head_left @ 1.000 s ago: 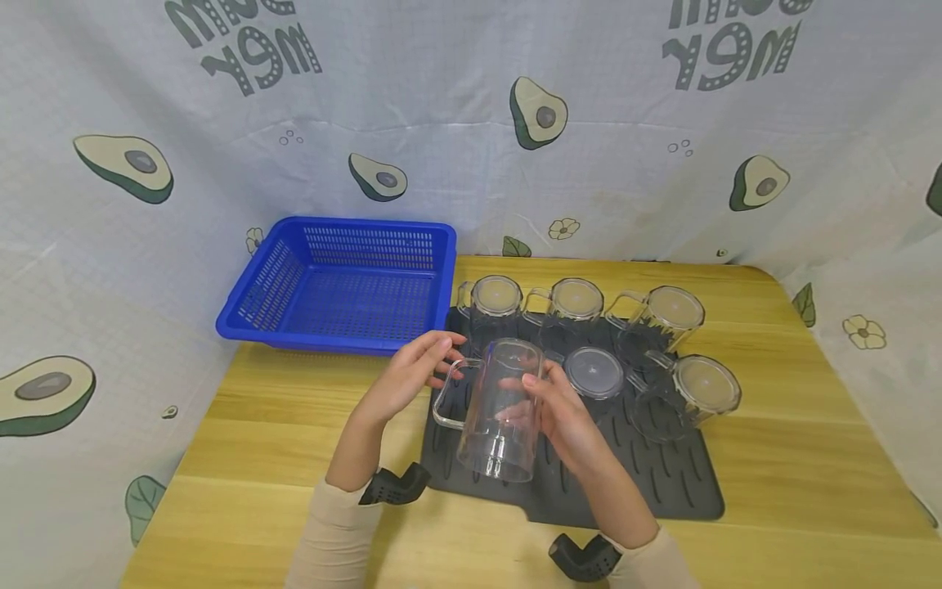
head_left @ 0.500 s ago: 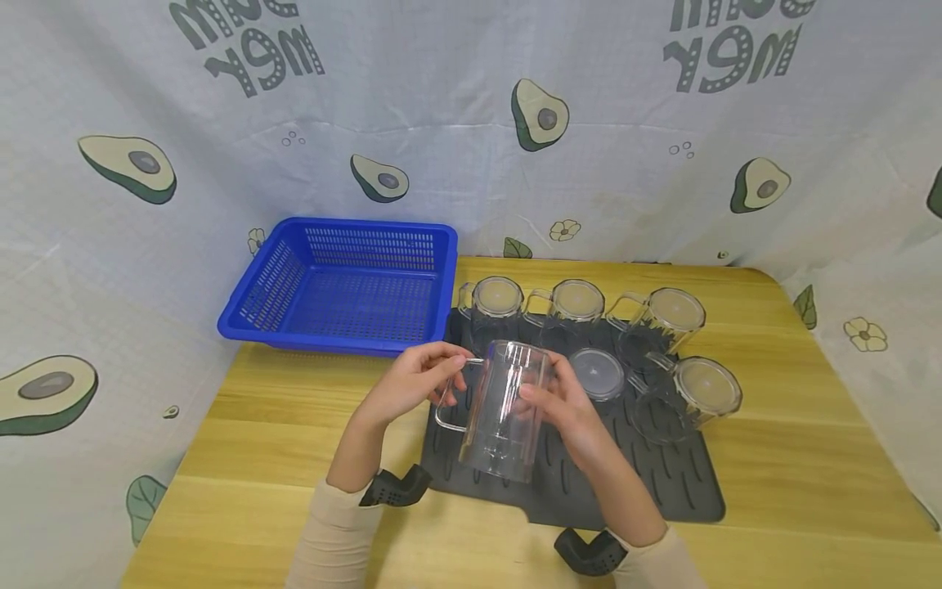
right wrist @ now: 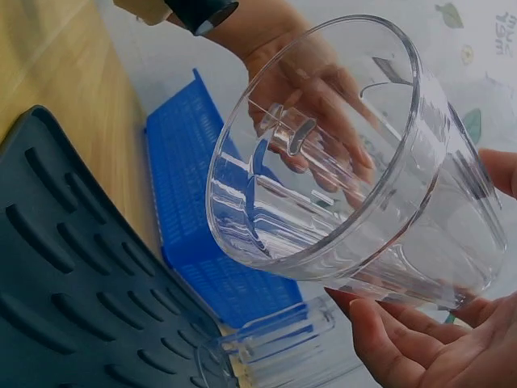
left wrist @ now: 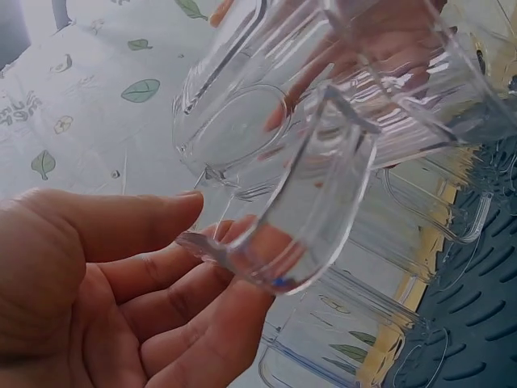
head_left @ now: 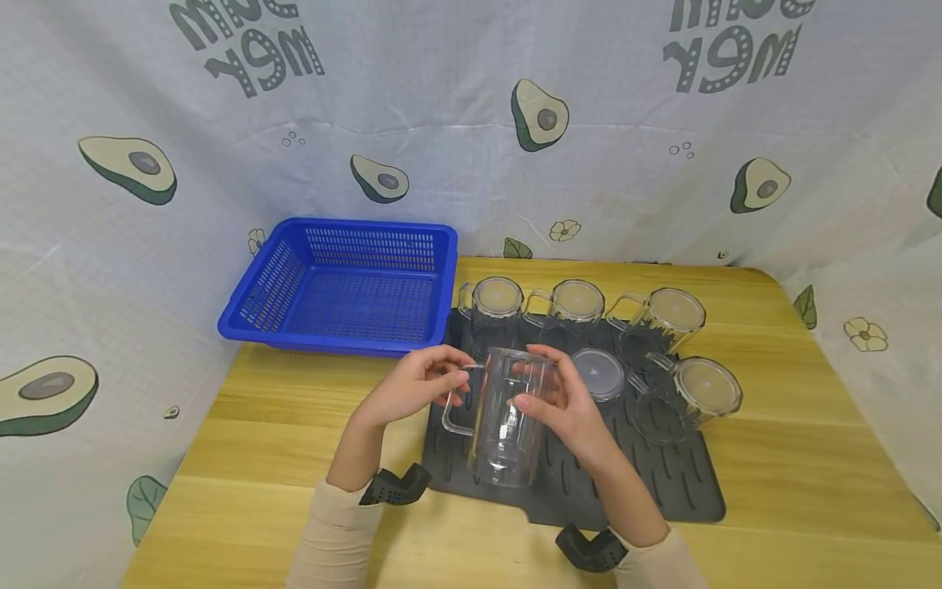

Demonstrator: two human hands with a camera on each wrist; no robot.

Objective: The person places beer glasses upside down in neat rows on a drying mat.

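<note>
A clear mug (head_left: 506, 446) is held tilted above the dark drying mat (head_left: 581, 491). My left hand (head_left: 412, 386) pinches the upper part of its handle (left wrist: 311, 218) between thumb and fingers, as the left wrist view shows. My right hand (head_left: 572, 409) grips the mug's body from the right, thumb on the near side and fingers round the far side. In the right wrist view the mug's open rim (right wrist: 216, 174) faces the camera. Several more clear mugs stand upside down on the mat behind, among them one mug (head_left: 598, 375) just beyond my right hand.
A blue plastic basket (head_left: 338, 342) stands at the back left of the wooden table (head_left: 280, 433). Mugs (head_left: 577, 301) line the mat's back edge, with another mug (head_left: 706, 384) at its right. A printed curtain (head_left: 456, 90) hangs close behind the table.
My left thumb and fingers have closed on the handle, where they were looser a second ago. The mug has tipped slightly and lowered a little. My right hand has shifted its grip on the body.
</note>
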